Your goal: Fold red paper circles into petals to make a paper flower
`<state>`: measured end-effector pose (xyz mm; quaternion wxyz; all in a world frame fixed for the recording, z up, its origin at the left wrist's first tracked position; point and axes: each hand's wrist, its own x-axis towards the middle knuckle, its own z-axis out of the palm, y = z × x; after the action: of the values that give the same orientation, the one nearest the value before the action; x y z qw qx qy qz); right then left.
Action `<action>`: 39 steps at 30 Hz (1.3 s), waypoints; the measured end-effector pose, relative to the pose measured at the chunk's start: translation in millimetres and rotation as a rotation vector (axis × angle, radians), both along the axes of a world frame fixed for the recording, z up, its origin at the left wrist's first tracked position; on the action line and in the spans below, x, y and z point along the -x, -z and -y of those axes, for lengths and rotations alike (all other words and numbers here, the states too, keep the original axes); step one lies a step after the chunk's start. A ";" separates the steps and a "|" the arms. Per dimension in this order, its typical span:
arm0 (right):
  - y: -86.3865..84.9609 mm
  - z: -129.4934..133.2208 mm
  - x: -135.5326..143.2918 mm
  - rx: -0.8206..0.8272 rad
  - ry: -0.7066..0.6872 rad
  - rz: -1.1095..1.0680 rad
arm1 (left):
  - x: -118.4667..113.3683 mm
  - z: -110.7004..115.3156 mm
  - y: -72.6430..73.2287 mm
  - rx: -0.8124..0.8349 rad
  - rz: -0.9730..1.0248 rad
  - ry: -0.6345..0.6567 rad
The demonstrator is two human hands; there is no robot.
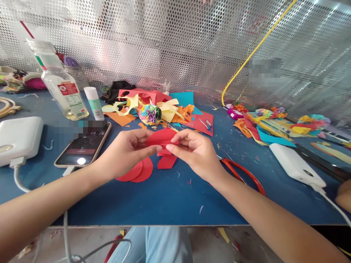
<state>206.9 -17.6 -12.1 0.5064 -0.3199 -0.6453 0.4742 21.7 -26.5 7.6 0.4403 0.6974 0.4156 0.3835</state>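
Observation:
A folded piece of red paper (162,138) is pinched between both hands above the blue table. My left hand (131,146) grips its left side with thumb and fingers. On the right side, my right hand (190,148) holds it the same way, the two thumb tips close together at the lower edge. Red paper circles (144,170) lie overlapping on the table below my left wrist. Just beneath the held paper is a small red scrap (166,162). Behind the hands sits a multicoloured paper flower ball (150,114) among cut paper scraps (171,109).
A glue stick (94,103), glass bottle (64,89), phone (85,146) and white power bank (20,138) stand or lie left. Orange-handled scissors (244,173) and another power bank (297,165) lie right. A person's hand (344,195) shows at the right edge.

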 end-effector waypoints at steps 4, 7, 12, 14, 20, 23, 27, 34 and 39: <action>-0.3 0.3 0.4 0.048 -0.012 -0.043 | -2.0 -0.6 0.1 0.084 0.066 -0.029; -0.5 -0.4 -0.8 0.066 -0.021 -0.019 | -3.0 -0.4 0.4 0.157 0.126 -0.009; 1.4 -2.3 -2.2 0.041 0.031 0.060 | -3.6 -1.9 0.6 0.213 0.140 0.009; 2.5 -3.0 -2.1 0.032 0.036 0.081 | -3.7 -2.9 0.8 0.224 0.133 0.007; 4.1 -4.2 -1.4 0.014 0.015 0.086 | -4.3 -4.5 0.1 0.244 0.125 -0.012; 4.4 -4.7 -1.2 0.016 0.006 0.085 | -4.6 -5.1 -0.6 0.258 0.121 -0.017; 4.7 -4.7 -1.4 0.012 0.001 0.100 | -3.8 -5.6 2.2 0.257 0.091 0.005; 4.5 1.4 -1.9 -0.023 -0.037 0.141 | -2.0 -5.1 6.8 0.214 -0.010 0.048; 7.3 1.3 -2.2 -0.038 -0.062 0.251 | -2.4 -3.1 2.4 0.244 -0.059 0.041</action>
<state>209.1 -18.9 -19.5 0.4127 -0.3470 -0.7220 0.4337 24.1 -23.4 5.2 0.5170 0.6580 0.4578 0.3002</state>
